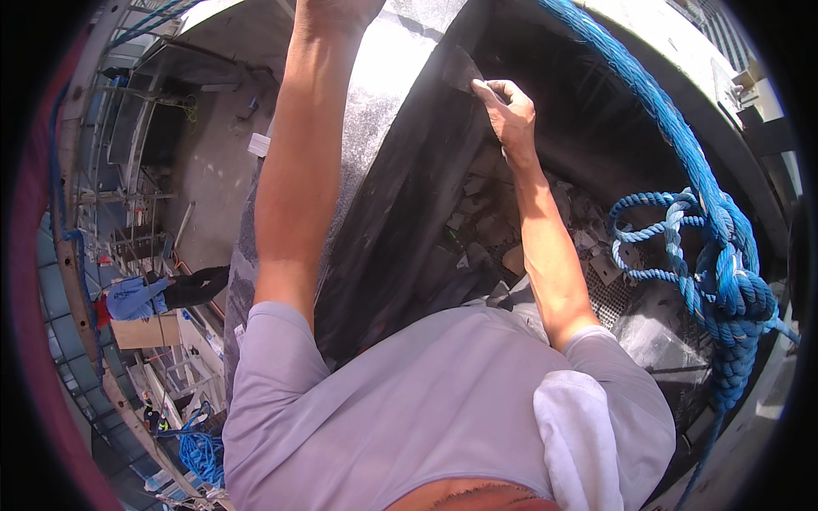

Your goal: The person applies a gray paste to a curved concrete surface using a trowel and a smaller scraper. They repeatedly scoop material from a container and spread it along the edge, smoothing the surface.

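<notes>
My right hand [509,115] pinches a thin, flat, greyish scraper [461,70] between thumb and fingers. Its wide blade lies against the dark, shaded side of a concrete wall [409,170]. At the top edge of the picture, my left hand [341,8] is at the wall's pale sunlit top [388,81]. Only the wrist and the back part of that hand show; its fingers are cut off by the frame.
A thick blue rope [660,102] with a large knot [733,281] hangs at my right. Rubble [486,213] lies in the shaded hollow below my right arm. Far below on the left, a person in a blue top [136,298] is near scaffold poles [141,196].
</notes>
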`<action>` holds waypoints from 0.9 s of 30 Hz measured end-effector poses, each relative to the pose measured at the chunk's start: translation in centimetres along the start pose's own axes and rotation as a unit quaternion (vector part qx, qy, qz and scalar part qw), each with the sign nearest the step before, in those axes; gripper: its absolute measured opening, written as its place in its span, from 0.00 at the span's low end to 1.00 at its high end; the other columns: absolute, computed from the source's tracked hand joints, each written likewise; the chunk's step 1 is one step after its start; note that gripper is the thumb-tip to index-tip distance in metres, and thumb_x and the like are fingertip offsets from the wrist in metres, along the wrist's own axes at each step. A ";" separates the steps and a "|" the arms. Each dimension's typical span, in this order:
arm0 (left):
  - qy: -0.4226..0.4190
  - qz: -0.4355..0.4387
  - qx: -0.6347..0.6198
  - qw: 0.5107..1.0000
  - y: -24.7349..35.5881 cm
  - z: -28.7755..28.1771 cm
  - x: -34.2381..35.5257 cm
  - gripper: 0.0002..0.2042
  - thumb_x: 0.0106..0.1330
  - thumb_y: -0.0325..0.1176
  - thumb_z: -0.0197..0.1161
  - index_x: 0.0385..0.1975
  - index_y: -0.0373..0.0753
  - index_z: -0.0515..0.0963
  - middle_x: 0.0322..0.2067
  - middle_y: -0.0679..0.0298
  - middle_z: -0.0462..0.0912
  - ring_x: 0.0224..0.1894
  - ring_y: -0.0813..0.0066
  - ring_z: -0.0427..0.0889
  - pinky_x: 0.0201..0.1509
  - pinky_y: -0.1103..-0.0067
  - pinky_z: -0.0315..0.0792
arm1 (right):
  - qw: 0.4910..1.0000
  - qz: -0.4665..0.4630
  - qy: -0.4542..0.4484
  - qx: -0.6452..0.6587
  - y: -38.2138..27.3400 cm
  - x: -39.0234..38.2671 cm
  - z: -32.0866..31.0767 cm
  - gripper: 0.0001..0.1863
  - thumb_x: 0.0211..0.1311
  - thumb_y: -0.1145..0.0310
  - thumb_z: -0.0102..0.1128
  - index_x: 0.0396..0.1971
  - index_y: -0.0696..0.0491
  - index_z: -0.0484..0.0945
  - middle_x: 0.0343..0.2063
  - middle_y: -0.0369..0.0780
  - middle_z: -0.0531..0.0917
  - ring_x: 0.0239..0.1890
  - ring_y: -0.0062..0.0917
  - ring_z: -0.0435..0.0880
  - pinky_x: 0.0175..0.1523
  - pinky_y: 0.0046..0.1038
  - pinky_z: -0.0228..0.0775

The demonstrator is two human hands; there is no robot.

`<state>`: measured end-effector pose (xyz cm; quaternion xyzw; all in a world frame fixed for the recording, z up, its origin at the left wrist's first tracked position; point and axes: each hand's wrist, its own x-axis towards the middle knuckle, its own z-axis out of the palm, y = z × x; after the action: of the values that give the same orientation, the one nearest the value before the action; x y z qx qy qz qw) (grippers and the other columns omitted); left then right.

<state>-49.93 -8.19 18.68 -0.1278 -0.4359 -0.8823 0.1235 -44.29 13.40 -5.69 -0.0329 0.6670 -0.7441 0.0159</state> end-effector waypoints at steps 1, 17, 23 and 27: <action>-0.010 -0.010 -0.005 1.000 -0.5 0.1 0.4 0.15 0.80 0.47 0.72 0.54 0.42 0.86 0.47 0.63 0.91 0.42 0.70 0.90 0.48 0.68 0.87 | 1.000 -0.020 0.013 -0.005 0.1 0.6 -0.3 0.15 0.73 0.62 0.82 0.47 0.59 0.92 0.39 0.34 0.93 0.42 0.14 0.87 0.52 0.21 0.78; -0.046 -0.083 -0.091 0.991 -1.1 -0.8 1.3 0.19 0.79 0.43 0.74 0.56 0.33 0.86 0.45 0.64 0.92 0.44 0.71 0.89 0.50 0.77 0.86 | 0.978 -0.148 0.034 -0.141 -1.2 5.1 -1.3 0.24 0.69 0.50 0.83 0.47 0.57 0.93 0.41 0.38 0.94 0.45 0.23 0.90 0.55 0.28 0.81; -0.052 -0.009 -0.022 0.998 -0.8 -0.4 0.3 0.11 0.80 0.44 0.72 0.52 0.45 0.88 0.52 0.61 0.92 0.46 0.68 0.91 0.51 0.68 0.88 | 0.984 -0.090 0.025 -0.152 -1.2 5.8 -0.7 0.25 0.69 0.47 0.82 0.49 0.56 0.94 0.44 0.40 0.95 0.49 0.26 0.92 0.62 0.30 0.80; -0.053 -0.004 -0.016 0.998 -0.8 -0.1 0.4 0.11 0.81 0.44 0.71 0.52 0.45 0.88 0.52 0.61 0.92 0.47 0.68 0.91 0.52 0.65 0.88 | 0.988 -0.053 0.022 -0.143 -1.0 6.2 -1.0 0.25 0.69 0.47 0.83 0.49 0.55 0.94 0.43 0.40 0.95 0.49 0.26 0.91 0.62 0.30 0.80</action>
<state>-50.58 -7.84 18.11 -0.1745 -0.4278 -0.8818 0.0947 -50.57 14.13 -4.61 -0.0539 0.7639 -0.6416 -0.0436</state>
